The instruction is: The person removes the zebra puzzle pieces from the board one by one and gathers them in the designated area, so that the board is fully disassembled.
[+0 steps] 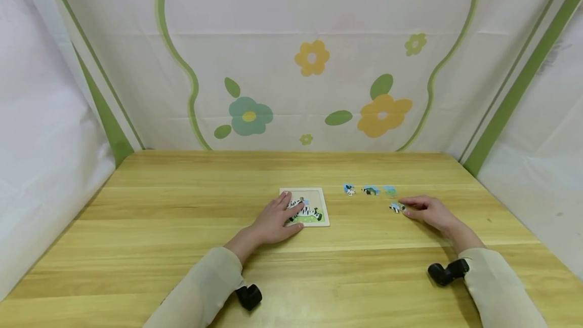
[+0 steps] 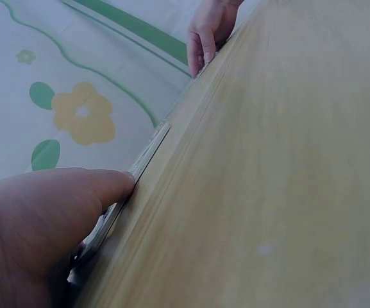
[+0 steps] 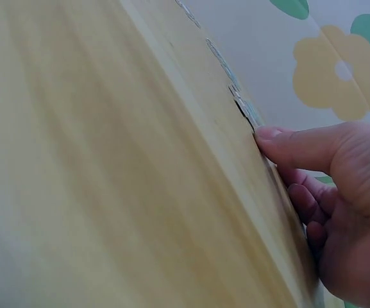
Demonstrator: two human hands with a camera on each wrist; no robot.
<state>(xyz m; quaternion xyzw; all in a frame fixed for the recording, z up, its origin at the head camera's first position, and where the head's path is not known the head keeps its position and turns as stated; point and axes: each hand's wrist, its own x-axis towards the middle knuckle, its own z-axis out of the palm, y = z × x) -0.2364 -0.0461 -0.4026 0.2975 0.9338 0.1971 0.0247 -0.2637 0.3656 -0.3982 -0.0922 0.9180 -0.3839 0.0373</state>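
Note:
A square puzzle board (image 1: 325, 211) with a pale frame and a zebra picture lies flat on the table. My left hand (image 1: 275, 219) rests over its left side, fingers fairly straight, with the thumb against its near edge; this covers part of the picture. To the right, my right hand (image 1: 430, 211) pinches the right end of a small blue, black and white puzzle piece (image 1: 395, 208) between thumb and fingers, low at the table. In the right wrist view, the thumb (image 3: 294, 144) touches the edge of that piece, which I see nearly edge-on.
Loose puzzle pieces lie in a row beyond the right hand: one with black and white stripes (image 1: 349, 189), a dark one with blue (image 1: 370, 190), and a blue-green one (image 1: 389, 191). The wooden table (image 1: 136, 227) meets a flowered cloth (image 1: 273, 75) behind.

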